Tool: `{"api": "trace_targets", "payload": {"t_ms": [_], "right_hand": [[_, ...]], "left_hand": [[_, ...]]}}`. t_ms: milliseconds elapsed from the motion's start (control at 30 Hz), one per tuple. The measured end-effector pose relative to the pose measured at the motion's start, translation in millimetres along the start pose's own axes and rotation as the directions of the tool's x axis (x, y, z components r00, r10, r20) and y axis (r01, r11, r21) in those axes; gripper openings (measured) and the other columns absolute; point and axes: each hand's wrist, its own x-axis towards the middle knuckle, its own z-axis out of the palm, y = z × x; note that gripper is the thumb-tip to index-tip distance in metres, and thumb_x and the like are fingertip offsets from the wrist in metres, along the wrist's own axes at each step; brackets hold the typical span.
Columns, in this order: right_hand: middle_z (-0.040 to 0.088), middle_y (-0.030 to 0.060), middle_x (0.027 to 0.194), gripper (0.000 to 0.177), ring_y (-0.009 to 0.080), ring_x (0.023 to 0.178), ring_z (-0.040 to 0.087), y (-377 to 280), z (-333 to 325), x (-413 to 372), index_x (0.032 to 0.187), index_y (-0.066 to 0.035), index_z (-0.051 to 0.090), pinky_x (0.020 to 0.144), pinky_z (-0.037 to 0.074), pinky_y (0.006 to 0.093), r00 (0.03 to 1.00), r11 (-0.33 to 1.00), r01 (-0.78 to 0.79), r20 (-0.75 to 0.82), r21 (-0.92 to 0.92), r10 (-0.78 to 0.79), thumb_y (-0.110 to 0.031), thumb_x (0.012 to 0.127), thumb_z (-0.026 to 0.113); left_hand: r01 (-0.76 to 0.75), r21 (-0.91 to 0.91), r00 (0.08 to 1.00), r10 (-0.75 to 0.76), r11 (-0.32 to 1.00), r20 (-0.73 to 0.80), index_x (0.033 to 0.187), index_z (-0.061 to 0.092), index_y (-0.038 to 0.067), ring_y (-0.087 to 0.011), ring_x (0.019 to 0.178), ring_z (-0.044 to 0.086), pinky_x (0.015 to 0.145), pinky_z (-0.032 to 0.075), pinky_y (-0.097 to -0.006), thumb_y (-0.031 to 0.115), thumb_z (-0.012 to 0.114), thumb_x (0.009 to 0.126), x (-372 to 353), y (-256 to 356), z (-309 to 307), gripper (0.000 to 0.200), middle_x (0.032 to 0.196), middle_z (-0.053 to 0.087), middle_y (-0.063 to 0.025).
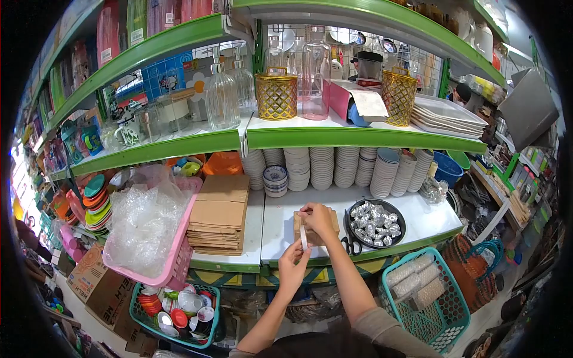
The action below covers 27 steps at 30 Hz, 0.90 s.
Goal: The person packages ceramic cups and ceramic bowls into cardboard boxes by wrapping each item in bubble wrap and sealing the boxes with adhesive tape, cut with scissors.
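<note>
Between my two hands a whitish strip, which looks like tape point(304, 237), runs over the front of a small brown cardboard box point(334, 224) on the white shelf. My left hand point(292, 265) pinches the strip's lower end just off the shelf edge. Higher up, my right hand point(320, 222) lies over the box with its fingers closed at the strip's upper end, hiding much of the box. Black-handled scissors point(351, 245) lie just right of the box. A black round pan point(403, 228) beside them holds several shiny silver, fluted pieces point(375, 222).
Flattened cardboard boxes point(218, 212) are stacked at left, by a pink basket point(182, 262) of bubble wrap point(146, 218). Stacked bowls point(322, 170) line the back. Below stand teal baskets, one with bubble-wrapped packs point(412, 277), another with dishes point(191, 301). A shelf point(358, 138) with glassware overhangs.
</note>
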Motion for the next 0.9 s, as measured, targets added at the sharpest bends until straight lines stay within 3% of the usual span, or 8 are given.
{"api": "trace_targets", "payload": {"t_ms": [133, 200, 333, 533, 733, 833, 900], "right_hand": [[0.071, 0.008, 0.077, 0.021, 0.0231, 0.073, 0.068, -1, -2, -2, 0.084, -0.01, 0.071, 0.08, 0.042, 0.0381, 0.999, 0.995, 0.042, -0.019, 0.086, -0.04, -0.029, 0.076, 0.072], [0.07, 0.0089, 0.078, 0.022, 0.0244, 0.073, 0.068, -8, -4, -5, 0.084, -0.008, 0.071, 0.076, 0.046, 0.0363, 0.998, 0.997, 0.041, -0.052, -0.059, -0.044, -0.029, 0.076, 0.073], [0.07, 0.01, 0.078, 0.022, 0.0251, 0.073, 0.068, -13, -8, -6, 0.083, -0.007, 0.072, 0.073, 0.05, 0.0342, 0.995, 0.99, 0.065, -0.064, -0.128, -0.074, -0.028, 0.075, 0.074], [0.07, 0.0107, 0.078, 0.022, 0.0259, 0.073, 0.067, -10, -17, -8, 0.082, -0.008, 0.072, 0.07, 0.051, 0.0343, 0.997, 0.991, 0.083, -0.005, 0.102, -0.083, -0.028, 0.074, 0.074], [0.07, 0.0098, 0.078, 0.023, 0.025, 0.073, 0.068, -12, -4, -5, 0.086, -0.008, 0.073, 0.071, 0.051, 0.0342, 0.989, 0.982, 0.114, -0.072, -0.154, -0.126, -0.028, 0.075, 0.074], [0.07, 0.009, 0.076, 0.025, 0.0243, 0.072, 0.068, -11, -10, -8, 0.087, -0.008, 0.073, 0.07, 0.051, 0.0343, 0.99, 0.982, 0.116, -0.063, -0.149, -0.127, -0.03, 0.075, 0.073], [0.07, 0.0095, 0.075, 0.026, 0.0246, 0.07, 0.067, -14, -18, -11, 0.085, -0.008, 0.073, 0.069, 0.05, 0.0347, 0.992, 0.992, 0.125, -0.024, 0.017, -0.124, -0.032, 0.075, 0.073]], "left_hand": [[0.007, -0.009, 1.0, -0.007, 1.0, 0.001, 0.125, 0.053, -0.003, -0.0118, 0.089, 0.061, 0.08, 0.049, -0.0266, 0.004, 0.059, 0.09, 0, -4, -2, 0.036, 0.105, 0.066, -0.0085], [0.004, -0.022, 1.0, -0.004, 1.0, -0.006, 0.125, 0.053, -0.002, -0.011, 0.089, 0.06, 0.08, 0.048, -0.0256, 0.004, 0.059, 0.09, 1, -7, -2, 0.036, 0.104, 0.065, -0.0078], [0.007, -0.041, 1.0, -0.007, 0.999, 0.001, 0.125, 0.05, -0.007, -0.0101, 0.088, 0.06, 0.08, 0.048, -0.0226, -0.001, 0.059, 0.088, 3, -4, -3, 0.039, 0.103, 0.064, -0.0084], [0.022, -0.038, 1.0, -0.022, 0.999, -0.005, 0.125, 0.05, -0.007, -0.0109, 0.087, 0.061, 0.079, 0.048, -0.0229, -0.001, 0.059, 0.088, 5, -5, -4, 0.039, 0.103, 0.064, -0.0086], [0.031, -0.042, 1.0, -0.031, 0.999, -0.001, 0.126, 0.049, -0.007, -0.0114, 0.087, 0.061, 0.078, 0.048, -0.0232, 0.0, 0.059, 0.088, 6, -5, -6, 0.04, 0.102, 0.064, -0.009], [0.034, -0.05, 0.999, -0.034, 0.998, 0.0, 0.126, 0.049, -0.007, -0.0112, 0.087, 0.061, 0.078, 0.048, -0.023, 0.0, 0.06, 0.087, 6, -8, -6, 0.041, 0.102, 0.064, -0.009], [0.03, -0.038, 0.999, -0.031, 0.999, -0.011, 0.126, 0.05, -0.007, -0.0109, 0.086, 0.061, 0.077, 0.048, -0.0228, 0.0, 0.061, 0.087, 6, -8, -7, 0.04, 0.101, 0.065, -0.0088]]}}
